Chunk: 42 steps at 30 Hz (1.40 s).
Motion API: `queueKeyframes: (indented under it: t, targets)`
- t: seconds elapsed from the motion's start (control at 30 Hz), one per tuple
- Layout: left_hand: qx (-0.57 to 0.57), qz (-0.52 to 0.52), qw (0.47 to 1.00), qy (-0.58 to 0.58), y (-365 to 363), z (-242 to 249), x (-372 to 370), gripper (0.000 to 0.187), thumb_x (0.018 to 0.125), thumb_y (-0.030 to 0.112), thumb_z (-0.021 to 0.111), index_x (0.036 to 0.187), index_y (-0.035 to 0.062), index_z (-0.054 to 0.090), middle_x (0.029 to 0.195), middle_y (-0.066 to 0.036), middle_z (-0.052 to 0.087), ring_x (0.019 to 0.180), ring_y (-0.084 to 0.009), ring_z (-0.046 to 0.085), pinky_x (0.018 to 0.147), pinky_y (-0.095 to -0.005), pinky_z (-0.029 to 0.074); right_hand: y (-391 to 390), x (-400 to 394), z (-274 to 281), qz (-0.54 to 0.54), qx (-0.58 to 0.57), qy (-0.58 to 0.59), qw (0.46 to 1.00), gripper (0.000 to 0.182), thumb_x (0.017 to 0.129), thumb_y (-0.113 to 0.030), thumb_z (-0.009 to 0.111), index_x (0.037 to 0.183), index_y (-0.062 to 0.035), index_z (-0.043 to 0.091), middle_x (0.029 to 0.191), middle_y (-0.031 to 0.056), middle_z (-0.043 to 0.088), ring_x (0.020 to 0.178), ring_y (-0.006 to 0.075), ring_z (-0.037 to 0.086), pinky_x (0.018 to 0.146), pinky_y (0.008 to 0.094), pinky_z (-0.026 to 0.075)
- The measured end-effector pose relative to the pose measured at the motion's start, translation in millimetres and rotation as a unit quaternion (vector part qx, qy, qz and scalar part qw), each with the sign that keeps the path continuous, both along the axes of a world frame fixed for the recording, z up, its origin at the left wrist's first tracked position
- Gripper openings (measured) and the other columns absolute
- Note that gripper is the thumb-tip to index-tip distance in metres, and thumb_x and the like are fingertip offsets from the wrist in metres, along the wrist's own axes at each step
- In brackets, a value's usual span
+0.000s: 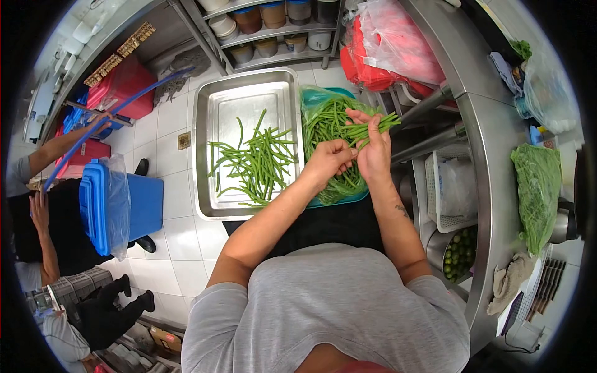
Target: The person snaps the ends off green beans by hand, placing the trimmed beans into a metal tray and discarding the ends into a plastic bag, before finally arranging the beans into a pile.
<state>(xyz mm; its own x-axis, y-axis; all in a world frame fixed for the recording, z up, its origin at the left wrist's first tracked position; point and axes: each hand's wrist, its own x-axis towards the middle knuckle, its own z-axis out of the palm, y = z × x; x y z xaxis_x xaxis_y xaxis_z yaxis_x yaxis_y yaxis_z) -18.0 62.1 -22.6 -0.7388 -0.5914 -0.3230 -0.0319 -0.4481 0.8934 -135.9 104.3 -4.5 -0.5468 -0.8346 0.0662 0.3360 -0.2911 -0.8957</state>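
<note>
My right hand [375, 152] is closed around a bunch of green beans [388, 122], their far ends sticking out to the right. Pinched fingers of my left hand [331, 161] are at the near end of that bunch, on the tip of a green bean. Both hands are above a clear plastic bag [309, 102] full of green beans [324, 124], which sits in a teal tray [339, 91]. Left of it, a wide metal tray [217, 99] carries a loose pile of green beans [258, 161].
A lidded blue bin [143, 202] stands at the left, near a person holding a long blue pole [81, 143]. Another person is at the lower left. Shelves with tubs [272, 15] stand ahead. A steel counter [482, 186] runs along the right, with a white basket [435, 186] beneath.
</note>
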Motion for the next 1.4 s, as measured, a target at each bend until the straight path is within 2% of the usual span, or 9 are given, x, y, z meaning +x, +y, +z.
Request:
queueKeyframes:
  t: [0.13, 0.23, 0.5, 0.67, 0.77, 0.87, 1.1, 1.2, 1.4]
  targets:
    - [-0.097, 0.09, 0.991, -0.032, 8.1, -13.2, -10.2, 0.013, 0.079, 0.012, 0.065, 0.074, 0.0022, 0.059, 0.062, -0.005, 0.057, 0.054, -0.0188, 0.055, 0.051, -0.0313, 0.044, 2.2, 13.6, -1.9, -0.039, -0.009, 0.09, 0.995, 0.028, 0.102, -0.031, 0.037, 0.101, -0.0033, 0.042, 0.095, 0.0096, 0.056, 0.095, 0.0219, 0.058, 0.083, 0.034, 0.043]
    - [-0.444, 0.181, 0.865, -0.15, 21.5, -4.3, -18.0, 0.01, 0.074, 0.009, 0.063, 0.073, 0.0006, 0.058, 0.063, -0.017, 0.061, 0.057, -0.0332, 0.06, 0.054, -0.0418, 0.048, 8.8, 21.9, -6.3, -0.048, 0.018, 0.053, 0.997, 0.022, 0.101, -0.025, 0.041, 0.091, -0.006, 0.04, 0.075, 0.0032, 0.042, 0.079, 0.0176, 0.052, 0.08, 0.0342, 0.044]
    - [-0.462, -0.005, 0.835, -0.299, 5.2, -5.1, -2.3, 0.018, 0.084, 0.018, 0.06, 0.084, 0.0004, 0.061, 0.071, -0.023, 0.062, 0.069, -0.0375, 0.063, 0.064, -0.0469, 0.049, -2.0, 11.9, 14.0, -0.019, -0.034, -0.017, 0.999, 0.017, 0.099, -0.021, 0.046, 0.094, -0.0054, 0.043, 0.074, 0.0033, 0.044, 0.072, 0.0168, 0.052, 0.073, 0.0326, 0.045]
    - [-0.472, 0.088, 0.871, -0.099, -22.4, 27.2, 31.1, 0.026, 0.083, 0.01, 0.061, 0.105, -0.0018, 0.054, 0.097, -0.02, 0.053, 0.089, -0.0306, 0.057, 0.074, -0.0379, 0.048, -13.9, 7.2, 4.1, 0.016, 0.066, -0.178, 0.982, 0.019, 0.095, -0.02, 0.054, 0.105, -0.0043, 0.052, 0.094, 0.0061, 0.057, 0.093, 0.0188, 0.055, 0.08, 0.0338, 0.047]
    - [-0.593, 0.05, 0.786, -0.168, -24.0, 27.0, 43.9, 0.036, 0.084, 0.009, 0.057, 0.117, -0.0041, 0.05, 0.107, -0.023, 0.052, 0.102, -0.0339, 0.054, 0.081, -0.0413, 0.047, -28.3, 41.0, -0.2, 0.153, 0.099, -0.211, 0.96, 0.03, 0.088, -0.014, 0.06, 0.117, -0.0072, 0.052, 0.108, 0.0043, 0.056, 0.105, 0.0169, 0.052, 0.093, 0.0341, 0.042]
    - [-0.489, 0.086, 0.847, -0.189, -27.9, 24.1, 63.7, 0.037, 0.084, 0.007, 0.053, 0.12, -0.0024, 0.048, 0.106, -0.023, 0.054, 0.101, -0.0361, 0.055, 0.083, -0.0436, 0.047, -39.5, 75.0, 11.8, 0.272, 0.119, -0.273, 0.915, 0.049, 0.086, -0.014, 0.063, 0.13, -0.0082, 0.043, 0.114, 0.0035, 0.053, 0.109, 0.0155, 0.05, 0.097, 0.0327, 0.039]
    - [-0.533, -0.017, 0.8, -0.275, -58.7, 37.6, 150.1, 0.022, 0.074, -0.003, 0.051, 0.097, -0.0033, 0.049, 0.092, -0.023, 0.055, 0.087, -0.0429, 0.054, 0.076, -0.0475, 0.044, -38.6, 60.5, 0.2, 0.293, 0.143, 0.098, 0.94, 0.047, 0.09, -0.023, 0.06, 0.131, -0.0081, 0.044, 0.118, 0.0083, 0.053, 0.11, 0.0164, 0.051, 0.093, 0.0322, 0.041]
    - [-0.59, -0.096, 0.749, -0.285, -68.8, 21.1, 165.8, 0.026, 0.072, -0.004, 0.054, 0.098, -0.0028, 0.051, 0.091, -0.021, 0.056, 0.086, -0.0419, 0.055, 0.076, -0.0473, 0.044, -27.9, 65.8, -3.9, 0.36, 0.267, 0.313, 0.837, 0.031, 0.09, -0.024, 0.06, 0.114, -0.0044, 0.055, 0.105, 0.0124, 0.059, 0.101, 0.0168, 0.056, 0.088, 0.031, 0.044]
    - [-0.648, -0.336, 0.544, -0.414, -72.4, 19.3, 164.0, 0.093, 0.066, 0.02, 0.076, 0.145, 0.0294, 0.029, 0.145, -0.013, 0.032, 0.134, -0.0327, 0.031, 0.106, -0.0466, 0.032, -7.1, 116.2, -34.8, 0.232, 0.167, 0.623, 0.728, 0.068, 0.074, -0.026, 0.074, 0.121, 0.0117, 0.042, 0.119, 0.0273, 0.046, 0.113, 0.042, 0.046, 0.094, 0.0445, 0.041]
